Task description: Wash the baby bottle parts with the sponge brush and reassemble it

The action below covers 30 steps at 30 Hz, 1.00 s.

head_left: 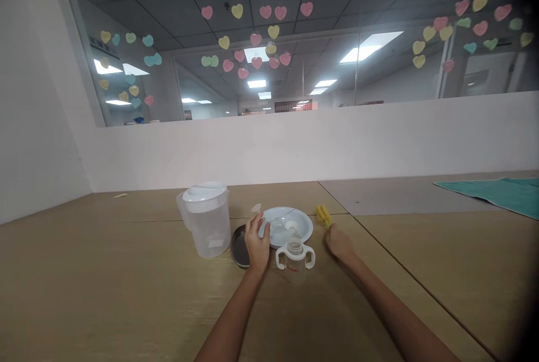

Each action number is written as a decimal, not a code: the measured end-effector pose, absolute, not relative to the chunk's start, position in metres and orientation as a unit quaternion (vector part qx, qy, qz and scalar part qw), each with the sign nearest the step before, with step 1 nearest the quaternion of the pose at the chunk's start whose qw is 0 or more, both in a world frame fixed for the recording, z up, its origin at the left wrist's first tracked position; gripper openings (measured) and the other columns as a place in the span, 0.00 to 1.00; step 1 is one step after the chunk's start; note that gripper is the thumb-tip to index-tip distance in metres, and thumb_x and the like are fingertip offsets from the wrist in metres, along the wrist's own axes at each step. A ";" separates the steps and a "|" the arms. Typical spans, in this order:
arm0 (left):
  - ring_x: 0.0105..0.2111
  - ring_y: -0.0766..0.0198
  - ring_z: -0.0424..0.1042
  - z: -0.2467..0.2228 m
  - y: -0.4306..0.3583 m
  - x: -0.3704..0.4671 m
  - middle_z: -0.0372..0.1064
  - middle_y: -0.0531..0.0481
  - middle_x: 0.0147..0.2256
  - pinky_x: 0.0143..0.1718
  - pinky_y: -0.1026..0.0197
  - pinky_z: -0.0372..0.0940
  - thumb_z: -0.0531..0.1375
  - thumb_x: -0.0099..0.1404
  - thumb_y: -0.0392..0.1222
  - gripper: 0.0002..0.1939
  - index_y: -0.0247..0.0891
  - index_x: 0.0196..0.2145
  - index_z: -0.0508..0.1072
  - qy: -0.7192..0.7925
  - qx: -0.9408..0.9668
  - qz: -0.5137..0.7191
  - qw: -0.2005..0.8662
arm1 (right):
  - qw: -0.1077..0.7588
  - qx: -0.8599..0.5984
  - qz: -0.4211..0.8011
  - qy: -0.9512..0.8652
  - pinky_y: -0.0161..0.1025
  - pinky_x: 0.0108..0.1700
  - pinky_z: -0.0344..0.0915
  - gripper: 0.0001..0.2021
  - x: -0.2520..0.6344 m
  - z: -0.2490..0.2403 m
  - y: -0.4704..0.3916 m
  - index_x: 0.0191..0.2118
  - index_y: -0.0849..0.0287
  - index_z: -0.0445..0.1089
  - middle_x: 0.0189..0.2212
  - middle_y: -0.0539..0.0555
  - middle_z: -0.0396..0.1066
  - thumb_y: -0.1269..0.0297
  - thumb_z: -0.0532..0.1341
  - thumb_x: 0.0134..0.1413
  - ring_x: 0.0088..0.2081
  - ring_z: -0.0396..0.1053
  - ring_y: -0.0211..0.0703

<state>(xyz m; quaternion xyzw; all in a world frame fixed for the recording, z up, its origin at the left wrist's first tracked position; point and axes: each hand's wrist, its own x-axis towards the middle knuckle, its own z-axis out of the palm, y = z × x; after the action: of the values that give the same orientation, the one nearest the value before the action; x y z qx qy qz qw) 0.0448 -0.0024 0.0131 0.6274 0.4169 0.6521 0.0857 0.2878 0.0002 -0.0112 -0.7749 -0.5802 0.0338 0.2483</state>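
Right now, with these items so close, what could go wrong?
The left grip, close to the plate, could nudge it. The right grip holds the yellow item by one end, so it might slip. The uncapped bottle stands between both grips, so a sideways sweep might tip it.

there is one pitcher [210, 233], one plate [306, 234], one bottle [295, 248], one dish [240, 251], one yellow object [323, 214].

Left hand [258, 246] forward, fingers [253, 225] loosely curved; right hand [339, 243] apparently fisted.
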 end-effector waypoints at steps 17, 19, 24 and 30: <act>0.28 0.67 0.69 0.012 0.002 0.048 0.72 0.49 0.30 0.32 0.65 0.65 0.57 0.58 0.49 0.16 0.35 0.39 0.72 0.422 0.604 0.648 0.194 | 0.444 -0.497 -0.125 -0.735 0.36 0.43 0.64 0.21 0.262 0.013 -0.026 0.55 0.54 0.63 0.44 0.54 0.70 0.69 0.45 0.58 0.42 0.68 0.41; 0.30 0.66 0.70 0.012 0.002 0.048 0.72 0.47 0.33 0.34 0.64 0.65 0.56 0.60 0.48 0.18 0.35 0.44 0.70 0.415 0.613 0.643 0.195 | 0.424 -0.472 -0.137 -0.761 0.36 0.44 0.64 0.21 0.260 0.012 -0.027 0.55 0.53 0.64 0.43 0.54 0.71 0.70 0.45 0.58 0.43 0.68 0.40; 0.37 0.62 0.71 0.013 0.000 0.047 0.73 0.45 0.38 0.42 0.59 0.64 0.52 0.62 0.48 0.16 0.36 0.38 0.74 0.414 0.656 0.609 0.168 | 0.366 -0.501 -0.162 -0.767 0.35 0.41 0.64 0.24 0.266 0.007 -0.020 0.54 0.52 0.65 0.39 0.54 0.72 0.75 0.47 0.54 0.40 0.68 0.41; 0.35 0.61 0.72 0.016 -0.003 0.047 0.75 0.45 0.35 0.40 0.60 0.65 0.51 0.63 0.48 0.17 0.35 0.36 0.74 0.436 0.638 0.606 0.188 | 0.378 -0.539 -0.154 -0.737 0.35 0.39 0.64 0.21 0.272 0.002 -0.017 0.50 0.55 0.69 0.35 0.55 0.73 0.72 0.48 0.55 0.37 0.69 0.41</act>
<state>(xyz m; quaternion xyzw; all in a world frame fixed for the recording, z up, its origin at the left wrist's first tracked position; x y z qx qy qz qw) 0.0474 -0.0033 0.0161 0.6383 0.4358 0.6061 0.1879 0.2721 -0.0166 0.0020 -0.5388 -0.7372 -0.1535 0.3776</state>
